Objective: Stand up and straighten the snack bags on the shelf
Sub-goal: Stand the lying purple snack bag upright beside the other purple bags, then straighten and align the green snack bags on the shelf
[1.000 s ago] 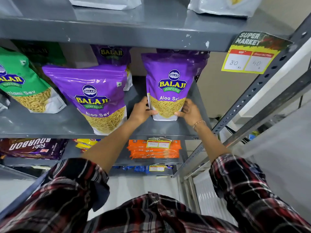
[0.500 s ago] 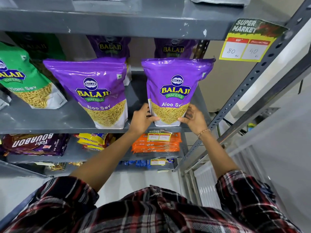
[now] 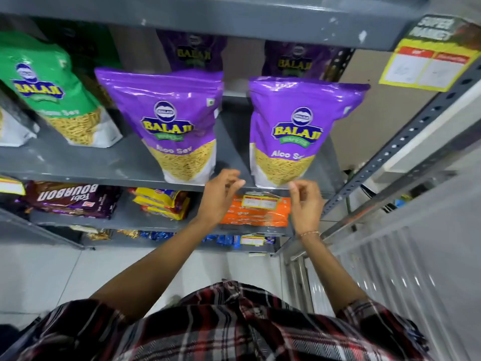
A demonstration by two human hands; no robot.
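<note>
Below, a person in a plaid shirt faces a grey metal shelf stocked with snack bags. A green bag leans at the left, two more purple bags stand in shadow at the back, and a yellow price tag hangs from the shelf above. Lower shelves carry brown biscuit packs, yellow packets and orange packets. Two purple bags stand upright at the front edge, long axes vertical, labels facing outward: the left purple bag and the right purple bag. Nothing stands between them and the hands. The left hand and the right hand hover just below the shelf edge near the right purple bag, fingers loosely curled, holding nothing and touching neither bag.
</note>
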